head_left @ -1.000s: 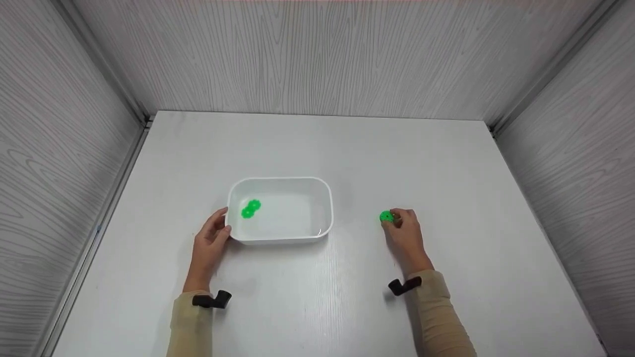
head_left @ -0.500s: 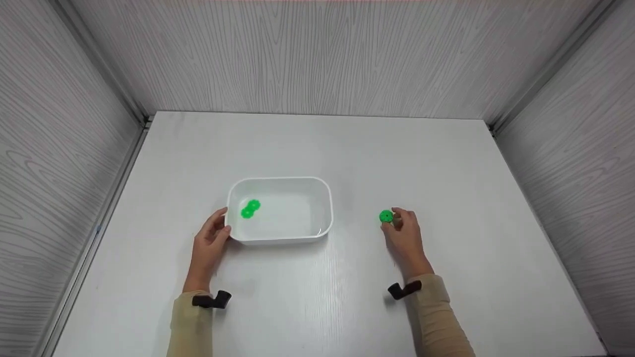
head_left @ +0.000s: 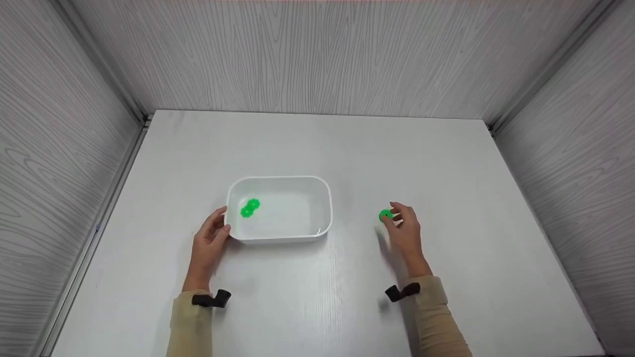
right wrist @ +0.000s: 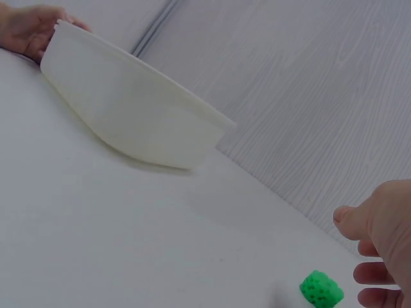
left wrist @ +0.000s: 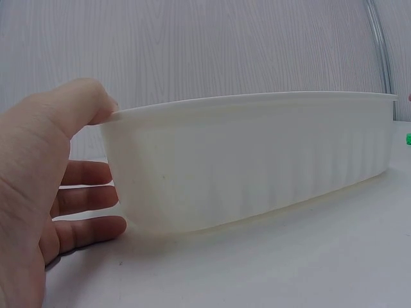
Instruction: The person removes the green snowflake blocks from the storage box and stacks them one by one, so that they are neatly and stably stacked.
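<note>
A white plastic tub (head_left: 280, 240) stands on the table, its left end held by my left hand (head_left: 208, 243). In the left wrist view the thumb (left wrist: 90, 106) lies at the rim while the other fingers sit against the end wall. Two flat green toothed discs (head_left: 249, 208) lie overlapping inside the tub. To the right, a small knobby green stack of discs (right wrist: 321, 290) rests on the table. My right hand (head_left: 407, 233) is just above and beside it, thumb and fingers spread apart, with a visible gap to the stack in the right wrist view.
The white table (head_left: 307, 307) is enclosed by grey wood-grain panels (head_left: 317, 59) at the back and sides. A black wrist camera (head_left: 212, 299) sits on the left cuff and another black camera (head_left: 403, 291) on the right cuff.
My right hand has let go of the green stack; its fingers have spread and the hand has lifted slightly. The left hand and the tub have stayed in place.
</note>
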`<state>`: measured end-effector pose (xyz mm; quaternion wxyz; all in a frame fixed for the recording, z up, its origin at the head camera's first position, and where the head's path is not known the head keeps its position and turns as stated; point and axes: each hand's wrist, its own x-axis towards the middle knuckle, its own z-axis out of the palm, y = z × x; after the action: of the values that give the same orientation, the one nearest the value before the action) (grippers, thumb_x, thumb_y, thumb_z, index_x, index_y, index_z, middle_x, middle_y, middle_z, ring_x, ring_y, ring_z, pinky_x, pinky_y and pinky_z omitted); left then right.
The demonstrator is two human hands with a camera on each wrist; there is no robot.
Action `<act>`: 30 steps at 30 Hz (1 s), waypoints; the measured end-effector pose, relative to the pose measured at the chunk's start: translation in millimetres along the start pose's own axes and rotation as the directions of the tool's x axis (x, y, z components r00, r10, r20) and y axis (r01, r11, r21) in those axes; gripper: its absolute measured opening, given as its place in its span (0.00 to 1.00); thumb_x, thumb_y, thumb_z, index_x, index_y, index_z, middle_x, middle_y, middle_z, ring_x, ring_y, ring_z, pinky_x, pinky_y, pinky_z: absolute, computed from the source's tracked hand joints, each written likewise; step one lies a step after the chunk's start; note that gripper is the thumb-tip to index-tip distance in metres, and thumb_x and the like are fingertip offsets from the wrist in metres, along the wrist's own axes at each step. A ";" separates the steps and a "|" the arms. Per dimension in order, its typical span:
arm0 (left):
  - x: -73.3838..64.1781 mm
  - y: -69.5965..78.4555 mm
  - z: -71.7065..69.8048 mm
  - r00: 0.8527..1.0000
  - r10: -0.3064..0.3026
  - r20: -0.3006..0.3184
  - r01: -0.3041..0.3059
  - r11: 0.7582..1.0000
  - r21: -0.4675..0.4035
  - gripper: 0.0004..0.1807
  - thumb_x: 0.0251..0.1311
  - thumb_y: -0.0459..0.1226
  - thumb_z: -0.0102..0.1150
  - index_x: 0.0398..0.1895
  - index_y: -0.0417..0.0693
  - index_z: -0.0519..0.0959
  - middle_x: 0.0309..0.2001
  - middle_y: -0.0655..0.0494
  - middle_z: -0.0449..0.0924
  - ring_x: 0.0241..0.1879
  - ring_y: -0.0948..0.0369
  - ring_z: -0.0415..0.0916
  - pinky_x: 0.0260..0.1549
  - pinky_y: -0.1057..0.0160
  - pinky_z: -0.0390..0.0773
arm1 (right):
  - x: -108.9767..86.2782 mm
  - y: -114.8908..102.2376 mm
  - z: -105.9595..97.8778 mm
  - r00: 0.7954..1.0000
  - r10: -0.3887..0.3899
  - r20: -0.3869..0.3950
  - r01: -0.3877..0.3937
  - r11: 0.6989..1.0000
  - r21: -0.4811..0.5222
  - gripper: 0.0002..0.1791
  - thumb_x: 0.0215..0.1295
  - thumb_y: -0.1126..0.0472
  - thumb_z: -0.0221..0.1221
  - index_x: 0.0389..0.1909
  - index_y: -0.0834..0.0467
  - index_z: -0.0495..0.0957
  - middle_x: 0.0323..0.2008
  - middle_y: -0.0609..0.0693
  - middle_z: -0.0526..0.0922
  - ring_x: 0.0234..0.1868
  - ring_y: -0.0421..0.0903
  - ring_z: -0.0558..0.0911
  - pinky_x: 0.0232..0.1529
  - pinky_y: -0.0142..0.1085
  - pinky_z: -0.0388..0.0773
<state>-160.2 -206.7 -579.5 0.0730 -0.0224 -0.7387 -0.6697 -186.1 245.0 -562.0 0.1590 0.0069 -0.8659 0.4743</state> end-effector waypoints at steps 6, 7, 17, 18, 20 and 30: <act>3.9 -16.0 0.4 1.000 -0.019 -0.022 0.019 1.000 0.000 0.25 0.64 0.40 0.55 0.65 0.52 0.67 0.53 0.43 0.72 0.49 0.48 0.72 0.44 0.69 0.75 | 1.9 -14.4 8.1 0.996 -0.093 0.013 0.093 0.996 -0.014 0.20 0.59 0.63 0.63 0.52 0.64 0.74 0.40 0.55 0.75 0.37 0.50 0.76 0.35 0.41 0.74; 3.9 -16.8 0.8 1.000 -0.019 -0.025 0.019 1.000 0.001 0.25 0.64 0.40 0.55 0.65 0.52 0.67 0.53 0.43 0.72 0.49 0.48 0.73 0.44 0.69 0.75 | 2.1 -17.3 10.2 0.994 -0.106 0.017 0.107 0.994 -0.012 0.20 0.58 0.63 0.63 0.51 0.64 0.74 0.40 0.55 0.75 0.37 0.50 0.76 0.35 0.43 0.75; 3.3 -10.3 0.3 1.000 -0.023 -0.011 0.023 1.000 0.004 0.25 0.64 0.39 0.55 0.65 0.51 0.67 0.54 0.42 0.72 0.51 0.48 0.71 0.46 0.70 0.74 | 10.7 -50.5 36.7 0.959 -0.282 0.036 0.282 0.959 0.011 0.20 0.57 0.65 0.64 0.51 0.62 0.74 0.39 0.56 0.76 0.35 0.53 0.77 0.31 0.50 0.75; 2.4 -6.4 0.4 1.000 -0.018 -0.007 0.018 1.000 0.007 0.25 0.64 0.39 0.54 0.65 0.50 0.67 0.54 0.41 0.72 0.52 0.47 0.71 0.46 0.70 0.73 | 11.5 -54.0 39.7 0.956 -0.290 0.039 0.290 0.957 0.015 0.20 0.57 0.64 0.64 0.51 0.63 0.74 0.39 0.55 0.76 0.35 0.53 0.77 0.31 0.50 0.75; 0.7 1.3 0.6 1.000 -0.007 0.001 0.007 1.000 0.009 0.25 0.64 0.38 0.54 0.65 0.47 0.66 0.55 0.39 0.71 0.52 0.45 0.70 0.46 0.70 0.73 | 12.4 -61.1 45.7 0.954 -0.293 0.055 0.292 0.956 0.023 0.20 0.58 0.64 0.63 0.51 0.63 0.74 0.39 0.55 0.76 0.35 0.53 0.77 0.32 0.49 0.76; -3.9 14.1 2.2 1.000 -0.020 -0.005 0.020 1.000 0.015 0.25 0.64 0.37 0.54 0.65 0.46 0.66 0.54 0.38 0.71 0.52 0.44 0.69 0.46 0.70 0.73 | 17.7 -93.4 78.4 0.931 -0.332 0.150 0.327 0.943 0.058 0.17 0.59 0.63 0.63 0.49 0.62 0.75 0.40 0.53 0.76 0.36 0.50 0.77 0.33 0.42 0.77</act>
<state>-154.7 -202.8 -566.3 0.0680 -0.0130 -0.7437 -0.6650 -208.7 131.5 -519.7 0.1672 0.1923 -0.8546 0.4524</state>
